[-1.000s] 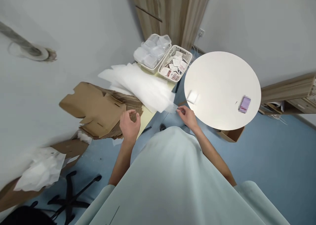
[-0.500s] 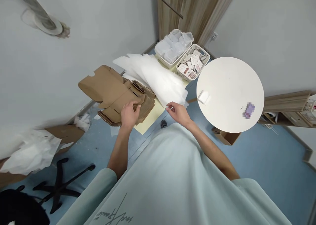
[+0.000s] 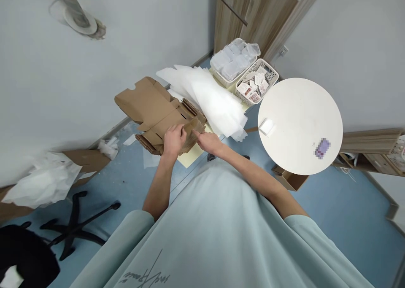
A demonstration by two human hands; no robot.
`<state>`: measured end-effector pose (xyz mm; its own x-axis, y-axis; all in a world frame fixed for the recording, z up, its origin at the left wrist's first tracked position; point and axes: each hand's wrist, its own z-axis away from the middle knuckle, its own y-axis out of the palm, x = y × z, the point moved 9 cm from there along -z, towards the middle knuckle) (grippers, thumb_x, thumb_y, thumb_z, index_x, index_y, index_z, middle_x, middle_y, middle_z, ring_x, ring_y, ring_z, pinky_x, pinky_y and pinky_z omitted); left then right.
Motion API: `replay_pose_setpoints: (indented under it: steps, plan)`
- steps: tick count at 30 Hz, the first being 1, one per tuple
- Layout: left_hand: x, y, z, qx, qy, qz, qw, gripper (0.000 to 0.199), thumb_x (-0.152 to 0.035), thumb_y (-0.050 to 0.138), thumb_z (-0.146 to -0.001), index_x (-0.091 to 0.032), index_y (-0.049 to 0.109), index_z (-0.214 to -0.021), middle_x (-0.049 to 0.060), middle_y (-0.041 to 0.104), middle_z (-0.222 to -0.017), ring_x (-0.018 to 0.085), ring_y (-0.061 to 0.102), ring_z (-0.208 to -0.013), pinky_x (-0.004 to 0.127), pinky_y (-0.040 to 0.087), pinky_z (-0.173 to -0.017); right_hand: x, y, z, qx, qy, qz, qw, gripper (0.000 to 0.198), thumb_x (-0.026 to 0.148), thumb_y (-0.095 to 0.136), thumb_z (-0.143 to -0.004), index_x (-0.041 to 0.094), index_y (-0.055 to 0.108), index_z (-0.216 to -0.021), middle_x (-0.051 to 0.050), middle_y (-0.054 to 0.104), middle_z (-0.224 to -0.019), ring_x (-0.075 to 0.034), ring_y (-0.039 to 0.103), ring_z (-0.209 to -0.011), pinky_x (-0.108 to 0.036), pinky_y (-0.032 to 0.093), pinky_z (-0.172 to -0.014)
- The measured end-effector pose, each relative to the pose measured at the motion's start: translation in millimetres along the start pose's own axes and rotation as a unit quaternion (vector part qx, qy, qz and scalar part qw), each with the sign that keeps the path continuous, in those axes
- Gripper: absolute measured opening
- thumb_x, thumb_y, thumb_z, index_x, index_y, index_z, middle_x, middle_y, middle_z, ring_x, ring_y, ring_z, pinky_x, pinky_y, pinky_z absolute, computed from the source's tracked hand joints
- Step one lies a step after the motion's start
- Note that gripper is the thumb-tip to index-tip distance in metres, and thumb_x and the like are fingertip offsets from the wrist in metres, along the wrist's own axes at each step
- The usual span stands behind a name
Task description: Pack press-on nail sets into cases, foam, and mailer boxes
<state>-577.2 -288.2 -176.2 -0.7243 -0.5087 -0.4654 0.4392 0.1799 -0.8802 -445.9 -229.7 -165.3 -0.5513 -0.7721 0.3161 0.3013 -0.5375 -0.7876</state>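
Ur left hand [image 3: 173,139] curled on top flat carton of cardboard stack [image 3: 158,115], bench edge. Right hand [image 3: 207,141] open-ish, fingertips on same flap. Risk: stack overhangs, could slide off; foam sheets [image 3: 215,100] may snag.

Just right of the work we see a stack of white foam sheets [image 3: 215,100] fanned over a pale yellow table [image 3: 192,157]. Farther off, two baskets stand side by side: a basket of clear plastic containers [image 3: 232,62] and, to its right, a mesh basket of small packets [image 3: 257,83]. Behind them rises a wooden cabinet [image 3: 253,16]. At right we have a round white table [image 3: 300,125] bearing a small white pad [image 3: 266,126] near its left edge. On the blue floor at near left stand a black chair base [image 3: 74,229] and crumpled white wrapping [image 3: 44,184].
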Motion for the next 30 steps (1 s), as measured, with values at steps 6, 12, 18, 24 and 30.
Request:
replay_pose_setpoints:
  steps: [6,12,18,24,30]
  plan:
    - [-11.5,-29.8,18.6,-0.071,0.035,0.043,0.996,0.038,-0.024,0.046,-0.104,-0.017,0.077,-0.126,0.016,0.08,-0.121,0.033,0.074,-0.116,0.047,0.056,-0.106,-3.5,12.1,-3.7,0.006,0.018,-0.002,1.0,0.061,0.021,0.042,-0.112,0.024,0.035,-0.173,-0.017,0.077,-0.133,-0.032,0.077,-0.118,-0.043,0.063,-0.095]
    - [-35.7,-105.7,42.6,-0.262,0.068,0.093,0.958,0.035,-0.033,0.049,-0.112,-0.023,0.078,-0.131,0.012,0.08,-0.125,0.027,0.075,-0.12,0.044,0.059,-0.11,-3.1,6.8,5.5,-0.007,0.005,-0.047,0.999,0.065,0.03,0.049,-0.113,0.02,0.032,-0.175,-0.018,0.078,-0.134,-0.034,0.076,-0.12,-0.043,0.061,-0.096]
    - [-93.1,-145.4,49.1,-0.354,0.14,0.105,0.919,0.034,-0.039,0.052,-0.114,-0.026,0.079,-0.132,0.01,0.079,-0.126,0.027,0.074,-0.128,0.049,0.06,-0.116,-54.1,-63.5,74.7,-0.19,-0.007,-0.264,0.946,0.054,0.044,0.054,-0.114,0.025,0.051,-0.164,-0.009,0.079,-0.133,-0.022,0.079,-0.094,-0.034,0.061,-0.091]
    - [-198.3,-105.5,36.1,-0.287,0.288,0.132,0.904,0.034,-0.031,0.05,-0.116,-0.029,0.077,-0.137,0.008,0.08,-0.13,0.025,0.073,-0.134,0.048,0.058,-0.12,-158.7,-143.0,203.3,-0.434,0.037,-0.387,0.813,0.052,0.067,0.059,-0.107,0.026,0.071,-0.135,-0.005,0.08,-0.113,-0.018,0.074,-0.08,-0.035,0.063,-0.078]
    - [-328.7,-11.0,23.2,-0.144,0.444,0.134,0.874,0.04,-0.027,0.045,-0.117,-0.031,0.07,-0.148,0.008,0.077,-0.141,0.026,0.065,-0.146,0.047,0.058,-0.12,-270.2,-145.3,290.0,-0.503,0.138,-0.388,0.76,0.053,0.072,0.076,-0.093,0.027,0.068,-0.12,-0.003,0.075,-0.107,-0.019,0.071,-0.083,-0.035,0.061,-0.075]
